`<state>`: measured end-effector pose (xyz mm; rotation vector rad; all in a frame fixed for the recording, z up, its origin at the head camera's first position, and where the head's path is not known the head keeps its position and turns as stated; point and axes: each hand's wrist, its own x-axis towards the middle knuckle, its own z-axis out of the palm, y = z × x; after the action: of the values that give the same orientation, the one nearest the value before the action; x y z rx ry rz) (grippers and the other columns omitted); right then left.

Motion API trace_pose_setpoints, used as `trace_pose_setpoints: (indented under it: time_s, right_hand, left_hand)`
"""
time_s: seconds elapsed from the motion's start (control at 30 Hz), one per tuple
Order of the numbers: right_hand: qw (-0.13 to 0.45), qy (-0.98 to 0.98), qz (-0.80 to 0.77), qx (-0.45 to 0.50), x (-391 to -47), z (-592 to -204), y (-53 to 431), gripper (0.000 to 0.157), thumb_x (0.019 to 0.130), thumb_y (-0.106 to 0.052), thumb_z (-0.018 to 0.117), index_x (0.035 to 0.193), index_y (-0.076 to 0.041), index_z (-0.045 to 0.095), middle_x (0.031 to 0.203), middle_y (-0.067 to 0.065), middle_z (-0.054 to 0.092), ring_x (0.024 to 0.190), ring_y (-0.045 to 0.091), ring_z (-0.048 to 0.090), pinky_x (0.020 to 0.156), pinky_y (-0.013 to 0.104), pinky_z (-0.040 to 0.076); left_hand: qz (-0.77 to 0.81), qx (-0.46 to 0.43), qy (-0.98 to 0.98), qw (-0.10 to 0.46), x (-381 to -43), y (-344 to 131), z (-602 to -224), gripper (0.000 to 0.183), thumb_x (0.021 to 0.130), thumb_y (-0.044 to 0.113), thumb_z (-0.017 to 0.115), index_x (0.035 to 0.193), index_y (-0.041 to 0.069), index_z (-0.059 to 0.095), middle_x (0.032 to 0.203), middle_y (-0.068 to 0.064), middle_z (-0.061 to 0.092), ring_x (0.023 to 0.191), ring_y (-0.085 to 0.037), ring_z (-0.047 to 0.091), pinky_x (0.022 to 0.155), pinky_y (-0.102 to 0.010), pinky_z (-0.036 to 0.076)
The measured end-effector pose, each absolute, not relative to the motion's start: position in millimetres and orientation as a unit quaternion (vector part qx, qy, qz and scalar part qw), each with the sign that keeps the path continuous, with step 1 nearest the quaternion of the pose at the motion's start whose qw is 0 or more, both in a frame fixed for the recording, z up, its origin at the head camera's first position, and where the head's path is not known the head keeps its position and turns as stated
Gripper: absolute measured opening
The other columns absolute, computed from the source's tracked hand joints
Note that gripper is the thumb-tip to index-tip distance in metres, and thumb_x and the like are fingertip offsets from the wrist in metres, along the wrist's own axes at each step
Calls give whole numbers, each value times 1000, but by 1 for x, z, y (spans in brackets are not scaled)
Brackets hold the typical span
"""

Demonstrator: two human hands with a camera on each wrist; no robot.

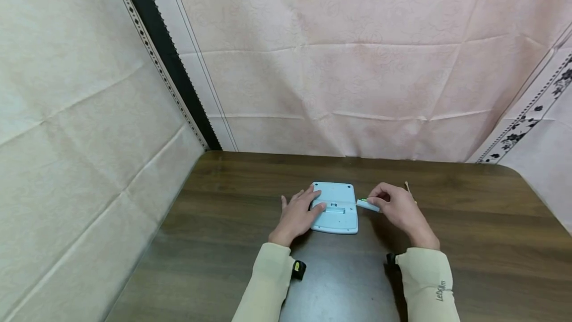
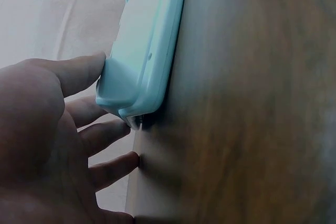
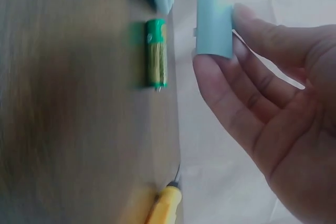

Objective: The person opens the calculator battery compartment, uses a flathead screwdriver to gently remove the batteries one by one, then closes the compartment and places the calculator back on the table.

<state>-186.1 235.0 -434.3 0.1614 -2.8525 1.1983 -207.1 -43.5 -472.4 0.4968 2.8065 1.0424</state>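
Note:
A light blue device [image 1: 341, 220], flat and shaped like a calculator, lies back side up on the table with a long battery slot showing. My left hand [image 1: 297, 214] rests at its left edge, thumb and forefinger on the back; in the left wrist view the fingers [image 2: 113, 169] extend past its corner toward the table. Just right of the device, my right hand [image 1: 397, 207] pinches a light blue battery cover [image 3: 214, 19] between thumb and fingers, held apart from the device. A green and gold battery [image 3: 156, 53] lies on the table close by.
A screwdriver [image 3: 165, 205] with a yellow handle lies on the table near my right hand, mostly hidden behind it in the head view. The brown wooden table [image 1: 250, 178] ends at pale cloth walls [image 1: 357, 88] at the back and left.

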Motion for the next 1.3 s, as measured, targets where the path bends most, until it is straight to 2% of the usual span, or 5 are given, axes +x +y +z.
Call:
trace_pose_setpoints:
  time_s: [0.23,0.6,1.3]
  right_hand:
    - [32,-917,393,64,-188,-433,218,7,101,-13,75,101,-7,73,86,4,66,78,24,55,68,38,48]
    - [17,-911,395,115,-189,-428,189,5,101,-10,74,98,-8,71,92,1,68,86,23,58,71,37,51]
    - [19,-915,376,145,-194,-438,162,6,100,-4,74,96,-8,72,87,0,66,79,21,57,73,36,52]
  left_hand:
    - [347,169,921,55,-207,-46,-473,56,112,47,51,159,17,52,170,-3,35,157,-33,30,122,-73,0]
    - [343,164,923,58,-209,-47,-473,55,111,46,52,158,17,53,169,-3,38,157,-33,31,122,-72,2]
    - [339,168,924,54,-208,-48,-471,52,112,42,52,157,17,55,168,-3,40,156,-33,33,122,-74,4]
